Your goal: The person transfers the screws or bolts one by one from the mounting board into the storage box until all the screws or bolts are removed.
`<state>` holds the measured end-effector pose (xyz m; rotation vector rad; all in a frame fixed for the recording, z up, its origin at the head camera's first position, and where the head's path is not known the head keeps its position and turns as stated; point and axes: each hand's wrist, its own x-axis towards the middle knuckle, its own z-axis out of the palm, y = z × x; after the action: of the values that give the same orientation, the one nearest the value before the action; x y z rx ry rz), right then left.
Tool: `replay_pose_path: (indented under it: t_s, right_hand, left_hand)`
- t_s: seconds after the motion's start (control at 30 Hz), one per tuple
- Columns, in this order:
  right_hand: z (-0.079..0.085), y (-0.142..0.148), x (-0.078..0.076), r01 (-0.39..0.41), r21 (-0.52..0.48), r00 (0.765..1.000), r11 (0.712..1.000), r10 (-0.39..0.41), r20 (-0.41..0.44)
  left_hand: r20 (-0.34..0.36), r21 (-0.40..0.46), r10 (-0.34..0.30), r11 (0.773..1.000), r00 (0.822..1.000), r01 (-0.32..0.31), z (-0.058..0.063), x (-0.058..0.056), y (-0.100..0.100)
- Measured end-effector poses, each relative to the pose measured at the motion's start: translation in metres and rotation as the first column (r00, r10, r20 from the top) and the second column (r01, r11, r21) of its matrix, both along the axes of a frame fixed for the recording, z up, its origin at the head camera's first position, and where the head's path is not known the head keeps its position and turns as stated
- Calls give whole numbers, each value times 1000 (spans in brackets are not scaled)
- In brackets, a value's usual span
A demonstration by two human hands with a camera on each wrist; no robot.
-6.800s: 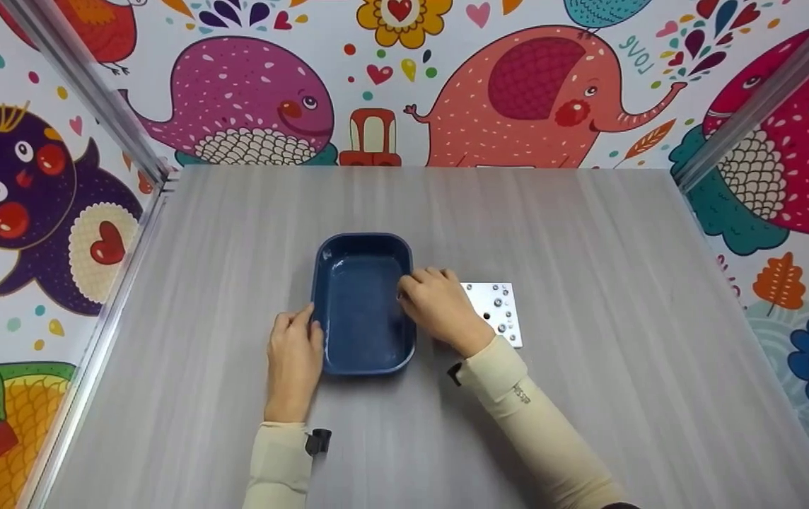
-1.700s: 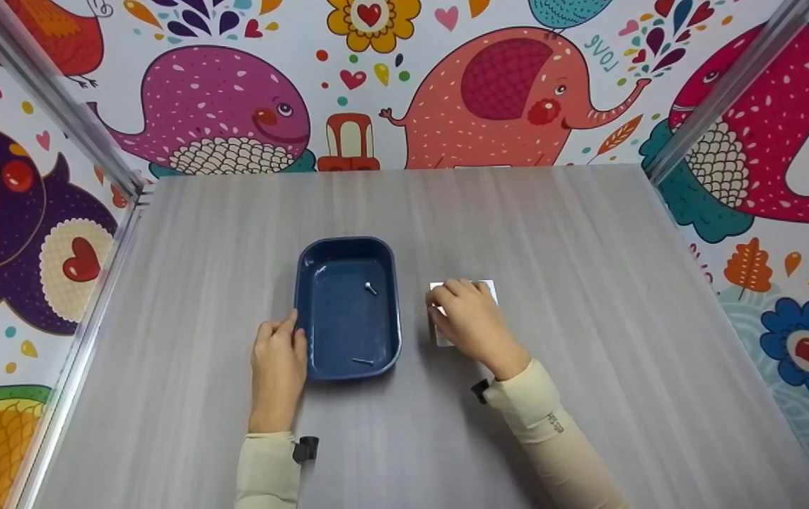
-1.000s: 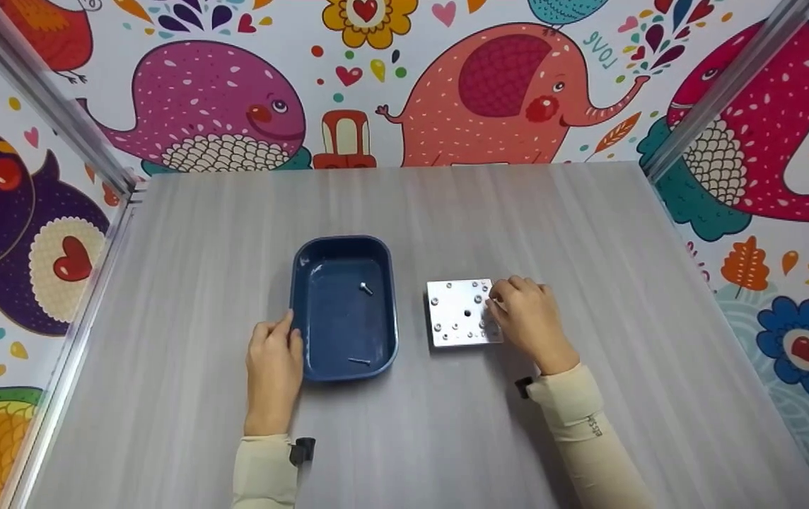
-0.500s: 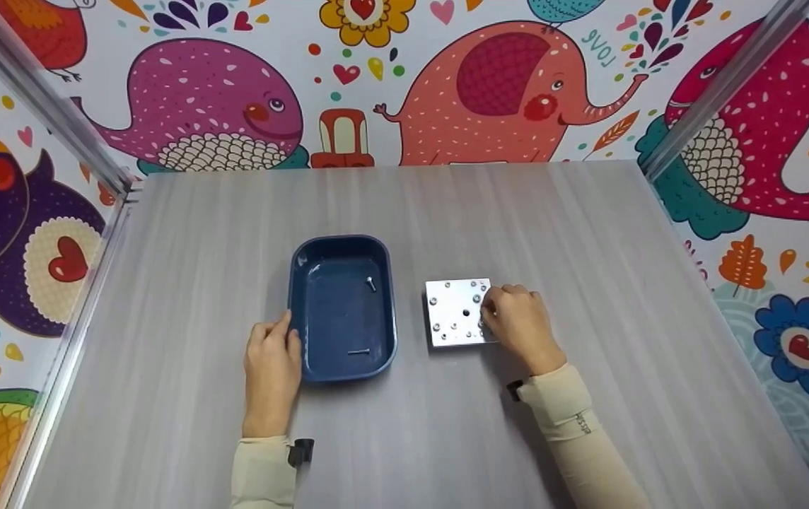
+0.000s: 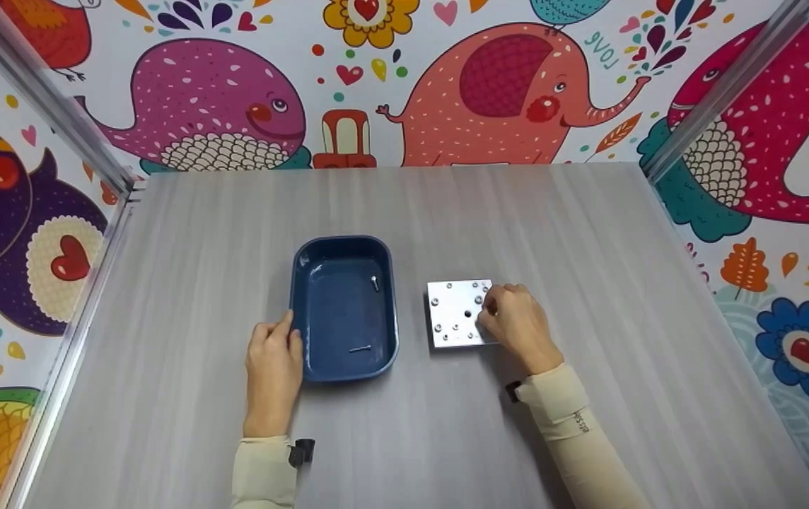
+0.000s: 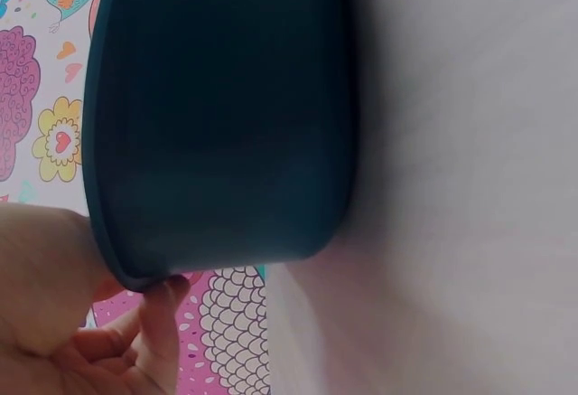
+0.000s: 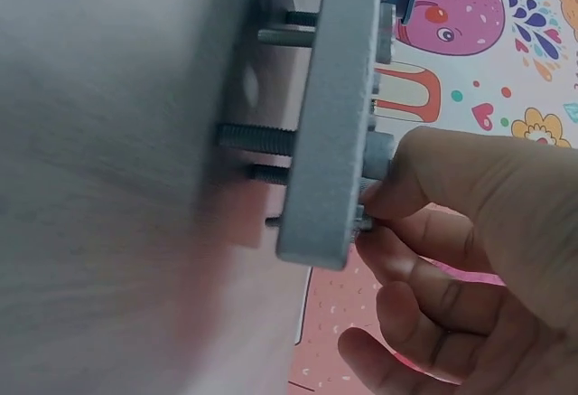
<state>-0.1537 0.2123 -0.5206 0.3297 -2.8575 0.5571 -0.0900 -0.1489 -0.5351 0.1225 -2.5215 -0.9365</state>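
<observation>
My left hand grips the near left side of a deep blue rectangular tray. In the left wrist view, fingers pinch its rim. Inside the tray lie two loose screws, one upper right and one near the bottom. To the right is a square silver metal plate with several screws set in it and a dark hole. My right hand is at the plate's right edge. In the right wrist view, its thumb and index finger pinch a small screw by the head; threaded shanks stick out below the plate.
Everything stands on a grey wood-grain table. Patterned panels with cartoon animals enclose its back and sides, with metal frame posts at the corners. The tray and the plate stand apart with a strip of table between them.
My right hand, over the tray at first, crossed the plate to its right edge, then shifted slightly left. Two screws came to lie in the tray and have rolled slightly. My left hand stays.
</observation>
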Motion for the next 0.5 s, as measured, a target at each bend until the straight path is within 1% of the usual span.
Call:
replay_pose_path:
  t_s: [0.2, 0.5]
  right_hand:
    - [7, 0, 0, -1, -16, 1000, 1000, 1, -24]
    - [24, -4, 3, 8, -11, 998, 1000, -8, -57]
  left_hand:
    - [9, 0, -1, 1000, 1000, 1, 0, 1, 0]
    - [5, 3, -6, 1000, 1000, 6, 0, 0, 0]
